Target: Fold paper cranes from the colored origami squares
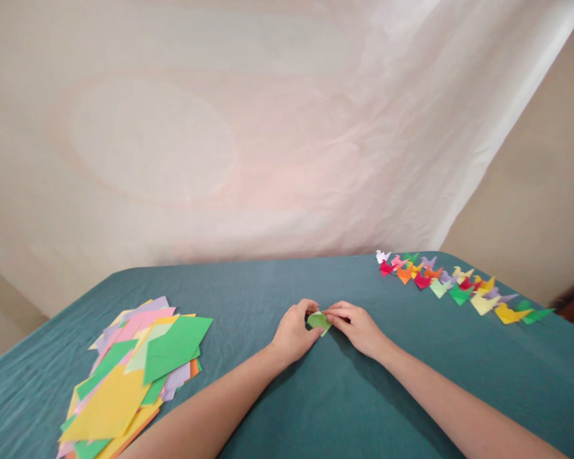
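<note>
Between my two hands, just above the cloth at the middle of the table, is a small folded piece of light green paper. My left hand grips its left side, with the thumb low and the fingers curled behind the top. The fingertips of my right hand pinch its right edge. Part of the paper is covered by the fingers, so its full folded shape cannot be made out.
A loose pile of coloured paper sheets lies on the left of the teal tablecloth. Folded paper birds in several colours stand in rows at the back right. Behind the table hangs a pale cloth.
</note>
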A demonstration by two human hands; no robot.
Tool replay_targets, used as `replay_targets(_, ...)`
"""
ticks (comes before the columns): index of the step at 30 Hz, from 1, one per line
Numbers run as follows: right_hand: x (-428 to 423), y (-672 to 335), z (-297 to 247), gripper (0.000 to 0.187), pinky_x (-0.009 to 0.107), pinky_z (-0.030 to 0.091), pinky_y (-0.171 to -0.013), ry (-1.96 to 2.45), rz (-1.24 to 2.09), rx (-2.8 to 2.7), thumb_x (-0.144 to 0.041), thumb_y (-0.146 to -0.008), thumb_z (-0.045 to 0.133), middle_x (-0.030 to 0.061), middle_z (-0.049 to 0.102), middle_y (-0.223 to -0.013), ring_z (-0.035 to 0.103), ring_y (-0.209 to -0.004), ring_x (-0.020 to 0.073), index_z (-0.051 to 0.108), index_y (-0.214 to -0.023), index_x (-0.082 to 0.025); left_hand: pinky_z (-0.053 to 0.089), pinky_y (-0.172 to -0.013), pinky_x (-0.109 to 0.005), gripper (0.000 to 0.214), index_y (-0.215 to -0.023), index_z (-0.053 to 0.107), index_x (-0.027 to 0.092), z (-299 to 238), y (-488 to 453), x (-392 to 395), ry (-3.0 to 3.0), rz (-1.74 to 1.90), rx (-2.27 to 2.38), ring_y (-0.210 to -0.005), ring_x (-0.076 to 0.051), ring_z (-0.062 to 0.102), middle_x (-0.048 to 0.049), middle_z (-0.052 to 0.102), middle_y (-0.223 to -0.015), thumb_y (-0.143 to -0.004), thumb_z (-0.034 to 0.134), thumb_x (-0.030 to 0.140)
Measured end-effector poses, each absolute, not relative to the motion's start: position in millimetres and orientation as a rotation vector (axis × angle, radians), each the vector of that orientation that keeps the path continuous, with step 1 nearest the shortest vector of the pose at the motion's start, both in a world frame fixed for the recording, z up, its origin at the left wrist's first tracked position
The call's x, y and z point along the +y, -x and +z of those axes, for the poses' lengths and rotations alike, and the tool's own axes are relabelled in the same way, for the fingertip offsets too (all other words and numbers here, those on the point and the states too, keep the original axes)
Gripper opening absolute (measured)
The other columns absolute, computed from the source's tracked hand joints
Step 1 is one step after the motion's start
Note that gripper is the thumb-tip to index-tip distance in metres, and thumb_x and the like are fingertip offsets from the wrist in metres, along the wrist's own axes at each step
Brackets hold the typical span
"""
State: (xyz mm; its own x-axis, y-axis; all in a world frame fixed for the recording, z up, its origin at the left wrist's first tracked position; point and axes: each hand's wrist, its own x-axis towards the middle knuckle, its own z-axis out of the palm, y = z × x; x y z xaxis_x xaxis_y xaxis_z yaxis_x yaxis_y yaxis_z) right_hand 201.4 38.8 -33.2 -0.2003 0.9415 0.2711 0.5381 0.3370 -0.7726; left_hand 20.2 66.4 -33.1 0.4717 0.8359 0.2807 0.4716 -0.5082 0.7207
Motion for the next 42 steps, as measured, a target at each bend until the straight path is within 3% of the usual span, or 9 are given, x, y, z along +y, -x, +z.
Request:
replay_targets(23,45,-193,-39,0.016,0.025,0.041,-0.06,1.41,0.605,-1.81,-0.03,-0.08,0.058,0.0027,0.062,-0.084,0.055,-0.068,0.0143,0.07,-0.087,-0.022,0.045,-0.081,-0.029,0.035,-0.104,0.054,0.02,-31,-19,66,-2.166,0.86,1.07,-0.091,-0.018,0.058,-0.0031,0.062,-0.1,-0.07,0.063,0.02)
replay_targets(34,46,-193,-41,0.016,0.025,0.042,-0.063,1.422,0.562,-1.811,-0.026,-0.078,0.06,0.0024,0.063,-0.084,0.055,-0.07,0.0144,0.071,-0.09,-0.024,0.046,-0.077,-0.025,0.025,-0.101,0.058,0.02,-29,-22,70,-2.1,0.87,1.062,-0.084,-0.015,0.06,-0.0015,0.065,-0.092,-0.078,0.058,0.031)
replay_targets(42,47,-194,-42,0.018,0.025,0.043,-0.063,1.418,0.556,-1.797,-0.032,-0.079,0.061,0.0033,0.063,-0.085,0.056,-0.068,0.014,0.071,-0.089,-0.022,0.045,-0.07,-0.023,0.018,-0.091,0.065,0.022,-20,-23,68,-2.187,0.816,1.121,-0.077,-0.015,0.06,0.0007,0.068,-0.086,-0.08,0.053,0.028)
